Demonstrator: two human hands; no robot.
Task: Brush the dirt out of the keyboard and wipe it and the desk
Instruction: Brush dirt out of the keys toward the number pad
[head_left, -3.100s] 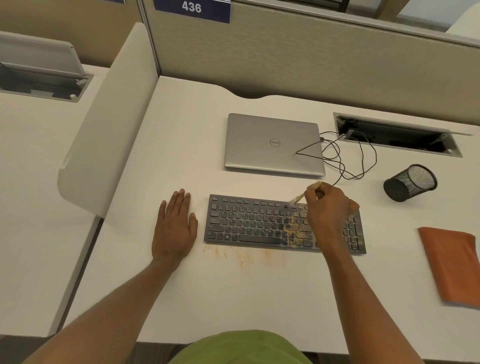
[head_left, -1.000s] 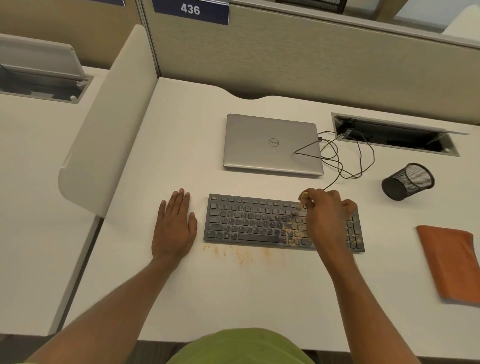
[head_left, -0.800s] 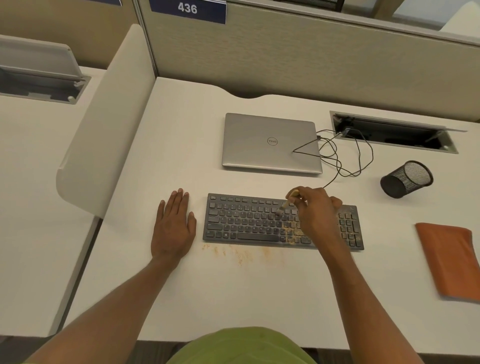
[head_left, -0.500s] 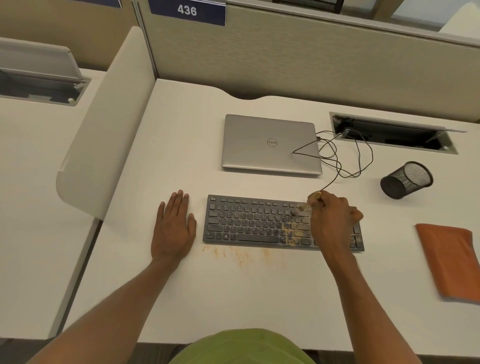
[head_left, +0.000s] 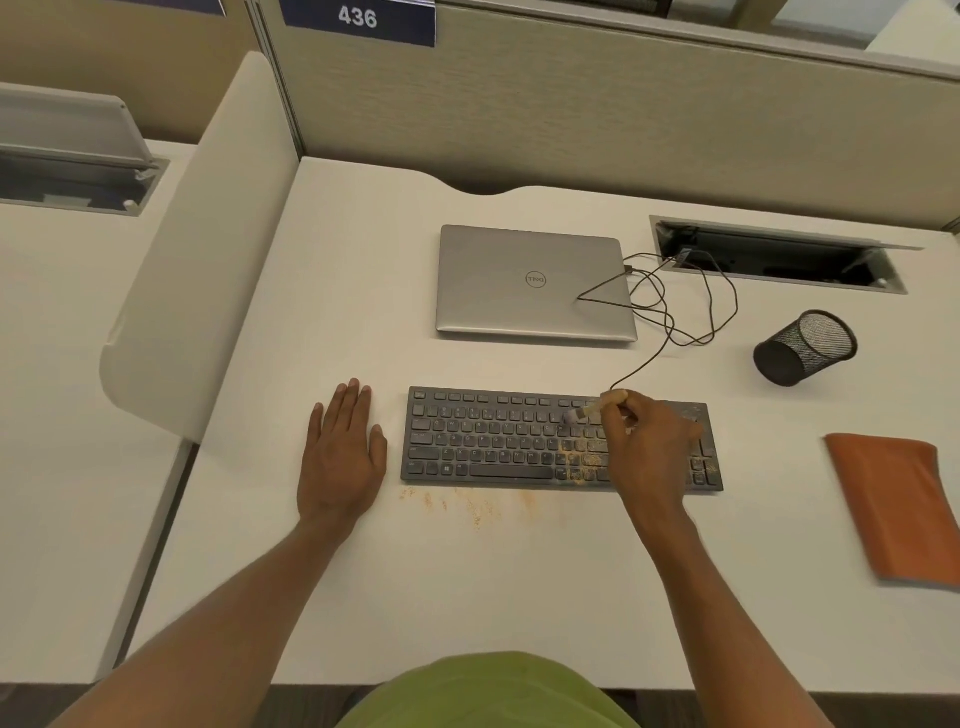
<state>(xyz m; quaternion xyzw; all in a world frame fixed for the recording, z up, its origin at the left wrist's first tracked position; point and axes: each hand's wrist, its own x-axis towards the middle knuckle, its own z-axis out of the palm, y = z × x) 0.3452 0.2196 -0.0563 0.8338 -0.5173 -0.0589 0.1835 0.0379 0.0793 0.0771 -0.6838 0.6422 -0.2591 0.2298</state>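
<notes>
**Hands on: brush (head_left: 597, 410) meets gritty keyboard (head_left: 493, 441)**

Left hand (head_left: 340, 452) lies flat, open and empty on the desk (head_left: 467, 597), just beside the keyboard's left end; right hand (head_left: 649, 447) curls round the small brush, its bristles on the upper key rows; orange dirt (head_left: 472, 504) speckles the desk along the keyboard's near edge, and more clings to the right-centre keys; short strokes toward that edge, row by row, look the surest way; an orange cloth (head_left: 893, 509) waits to the right; a closed laptop (head_left: 530, 283) sits beyond.
</notes>
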